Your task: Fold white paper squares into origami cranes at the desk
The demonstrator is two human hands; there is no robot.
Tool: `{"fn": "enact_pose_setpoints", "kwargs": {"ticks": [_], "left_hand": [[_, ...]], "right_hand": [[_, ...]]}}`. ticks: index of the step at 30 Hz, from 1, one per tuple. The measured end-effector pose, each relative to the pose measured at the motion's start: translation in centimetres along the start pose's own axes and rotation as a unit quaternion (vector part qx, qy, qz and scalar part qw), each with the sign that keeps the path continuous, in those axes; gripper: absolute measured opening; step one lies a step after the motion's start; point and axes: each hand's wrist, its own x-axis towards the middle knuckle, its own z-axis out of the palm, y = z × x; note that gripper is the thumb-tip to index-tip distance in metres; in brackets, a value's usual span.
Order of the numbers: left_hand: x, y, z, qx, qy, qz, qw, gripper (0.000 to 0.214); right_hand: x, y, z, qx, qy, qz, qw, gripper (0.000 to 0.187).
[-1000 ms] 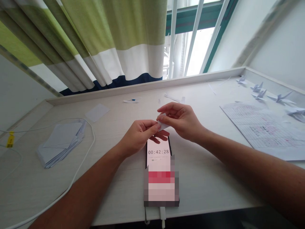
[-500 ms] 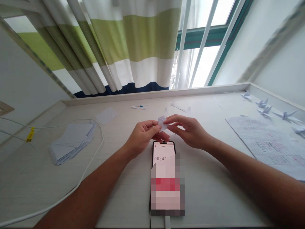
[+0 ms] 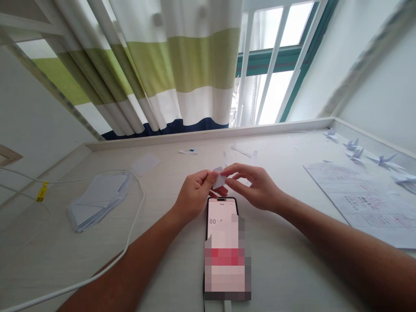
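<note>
A small folded piece of white paper [image 3: 219, 179] is held up just beyond the top of the phone. My left hand [image 3: 194, 196] pinches it from the left, thumb on the near face, the other fingers behind and below. At its right edge, the thumb and index fingertips of my right hand [image 3: 255, 186] close on the paper. Under the hands, a phone [image 3: 222, 236] lies face up showing a timer, its lower part blurred out. Thin paper strips [image 3: 240, 151] lie on the desk beyond the hands.
A stack of white paper sheets [image 3: 99, 199] sits at left, near a white cable [image 3: 138, 208] that crosses my left forearm. Several folded paper cranes [image 3: 385, 160] line the right edge by a written sheet [image 3: 360, 195]. A raised rim [image 3: 162, 141] borders the desk's back.
The folded paper has turned a little, now showing a flatter face. My right fingertips have shifted slightly along its right edge. The whole view has tilted up a bit.
</note>
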Motion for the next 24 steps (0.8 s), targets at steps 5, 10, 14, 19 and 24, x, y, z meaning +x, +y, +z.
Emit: {"fn": "enact_pose_setpoints", "kwargs": {"ticks": [5,10,14,19,24], "left_hand": [[-0.36,-0.32,0.52,0.022,-0.013,0.005,1.0,0.049],[-0.64,-0.29,0.67,0.016,-0.045,0.002,0.999,0.04],[-0.67,-0.39,0.52,0.014,-0.057,-0.003,0.998,0.036],[-0.57,-0.47,0.5,0.007,-0.064,-0.002,0.998,0.041],[-0.49,-0.22,0.3,-0.008,-0.058,-0.02,0.998,0.041]], "right_hand": [[0.16,0.07,0.66,0.043,0.063,0.048,0.996,0.017],[0.47,0.54,0.49,0.138,0.078,0.072,0.985,0.02],[0.6,0.37,0.36,0.165,0.069,0.097,0.979,0.023],[0.51,0.14,0.48,0.17,0.075,0.116,0.976,0.028],[0.4,0.33,0.41,0.177,0.064,0.103,0.977,0.023]]}}
